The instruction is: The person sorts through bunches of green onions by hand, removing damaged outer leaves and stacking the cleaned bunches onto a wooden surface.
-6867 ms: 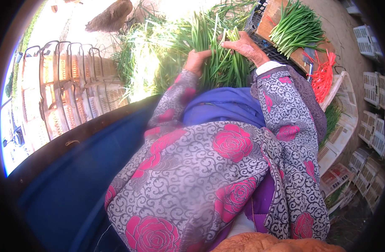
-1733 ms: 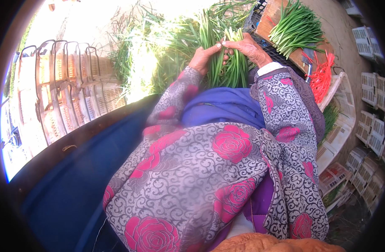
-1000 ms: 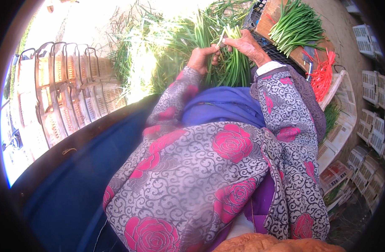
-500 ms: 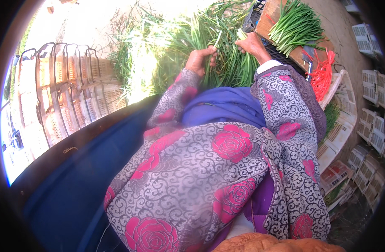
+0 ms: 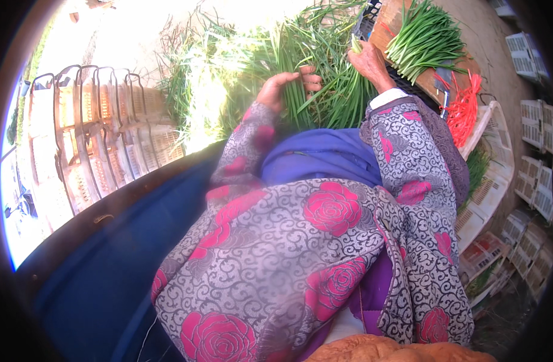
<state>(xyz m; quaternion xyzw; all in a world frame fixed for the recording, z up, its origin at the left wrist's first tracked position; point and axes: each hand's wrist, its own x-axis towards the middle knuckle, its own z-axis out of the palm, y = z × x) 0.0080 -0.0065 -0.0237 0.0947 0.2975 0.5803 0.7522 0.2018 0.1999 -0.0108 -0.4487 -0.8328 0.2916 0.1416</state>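
Note:
My right hand (image 5: 369,64) grips a small bunch of garlic chives (image 5: 354,96). Their pale root ends poke up past my fingers, and the green leaves hang below. To its left, my left hand (image 5: 287,88) is over the heap of loose green leaves (image 5: 252,66); thumb and fingers are apart, and I see nothing held in it. A larger pile of trimmed chives (image 5: 426,40) lies on a wooden board (image 5: 390,25) just right of my right hand.
Red plastic ties (image 5: 464,111) hang off the board's near corner. A black crate (image 5: 365,24) supports the board. White crates (image 5: 496,163) stand at my right, with more beyond. Stacked crates with metal handles (image 5: 95,133) stand left, near a dark blue surface with a brown rim (image 5: 126,184).
My left hand has let go of a pale stalk and its fingers have spread. My right hand has shifted slightly up and right with the chives.

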